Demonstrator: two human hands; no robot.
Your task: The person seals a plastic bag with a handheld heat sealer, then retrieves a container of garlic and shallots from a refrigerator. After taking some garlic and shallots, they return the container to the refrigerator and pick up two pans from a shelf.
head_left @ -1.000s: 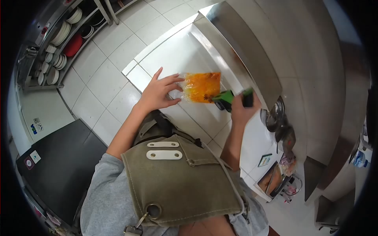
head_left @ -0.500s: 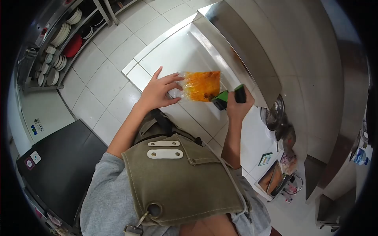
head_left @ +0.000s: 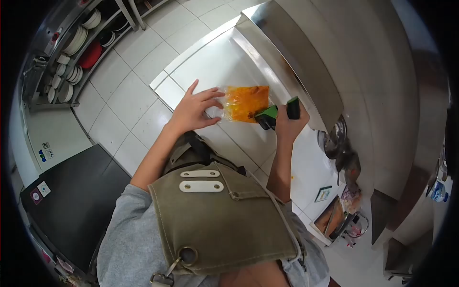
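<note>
A clear plastic bag with orange-yellow contents lies flat on the white tiled counter. My left hand is at the bag's left end, its fingers spread and the fingertips on or beside the clear plastic edge. In my right hand is a green-and-black handled tool, with my fingers wrapped round its upright black grip. The tool's front end sits over the bag's lower right corner. Its underside is hidden, and its exact kind cannot be made out.
A raised stainless steel ledge runs along the counter's far side. Metal pans, a small card and a tray are to the right. Shelves of plates and a black-topped unit stand left.
The tool in my right hand has shifted very slightly left, further over the bag's lower right corner. My left hand stays at the bag's left end.
</note>
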